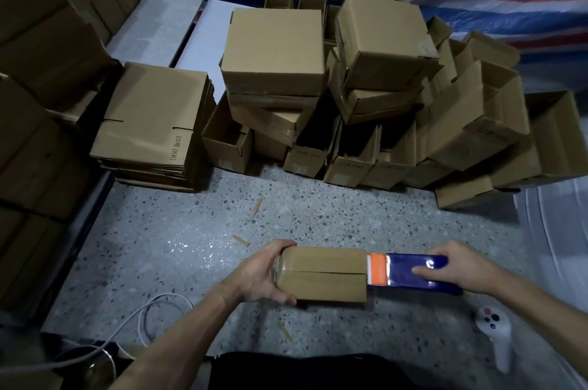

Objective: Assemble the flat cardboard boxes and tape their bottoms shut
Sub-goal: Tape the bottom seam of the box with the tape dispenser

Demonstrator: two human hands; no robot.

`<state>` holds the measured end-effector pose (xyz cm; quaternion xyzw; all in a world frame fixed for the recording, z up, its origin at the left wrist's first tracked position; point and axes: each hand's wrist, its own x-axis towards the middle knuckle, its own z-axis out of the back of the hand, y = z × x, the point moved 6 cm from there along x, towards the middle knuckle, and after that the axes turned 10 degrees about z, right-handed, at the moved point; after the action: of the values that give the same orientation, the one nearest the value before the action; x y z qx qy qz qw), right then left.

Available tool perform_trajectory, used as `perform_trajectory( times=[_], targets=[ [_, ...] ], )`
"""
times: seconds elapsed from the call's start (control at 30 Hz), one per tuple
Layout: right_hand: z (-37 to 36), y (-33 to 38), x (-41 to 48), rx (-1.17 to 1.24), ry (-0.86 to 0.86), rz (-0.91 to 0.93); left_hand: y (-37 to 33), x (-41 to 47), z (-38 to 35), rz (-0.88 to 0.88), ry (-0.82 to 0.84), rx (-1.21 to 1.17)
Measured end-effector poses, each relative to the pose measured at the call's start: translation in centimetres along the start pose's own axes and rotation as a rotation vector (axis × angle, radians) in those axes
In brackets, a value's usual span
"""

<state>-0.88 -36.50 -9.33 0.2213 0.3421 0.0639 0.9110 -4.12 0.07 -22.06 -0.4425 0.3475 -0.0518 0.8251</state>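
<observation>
A person holds a small cardboard box (321, 273) low over the speckled floor (191, 246), near the bottom middle of the view, with the seam between its two closed flaps facing up. The left hand (264, 272) grips the box's left end, thumb on the near side and fingers curled over the far edge. The right hand (458, 265) is clamped on a blue tape dispenser (420, 270), whose orange head and toothed edge touch the right end of the box. Whether tape already runs along the seam cannot be told. To the far left lies a stack of flat boxes (149, 122). Far and to the right stands a pile of assembled boxes (350, 87). A white controller (493, 332) lies on the floor at the near right, a white cable (152, 310) at the near left
</observation>
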Motion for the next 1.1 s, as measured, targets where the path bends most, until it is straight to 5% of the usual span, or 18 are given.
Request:
perform_trajectory(
  times=[0.23,0.47,0.67,0.93,1.1],
  targets=[
    [1.4,-6.1,-2.7,0.007,-0.061,-0.087,0.2,0.1,0.0,-0.010,-0.001,0.008],
    [-1.8,-1.0,0.3,-0.294,0.037,-0.162,-0.1,-0.2,0.1,-0.011,-0.010,0.006],
    [-3.8,4.5,3.1,-0.499,-0.077,-0.095,-0.6,-0.3,0.1,0.006,0.002,0.018],
    [-3.3,6.2,4.7,-0.469,-0.179,-0.123,-0.3,0.0,0.0,0.012,-0.003,0.020],
    [-9.4,3.9,5.6,-0.299,-0.056,-0.185,0.1,-0.1,-0.3,0.026,0.009,0.016]
  ],
)
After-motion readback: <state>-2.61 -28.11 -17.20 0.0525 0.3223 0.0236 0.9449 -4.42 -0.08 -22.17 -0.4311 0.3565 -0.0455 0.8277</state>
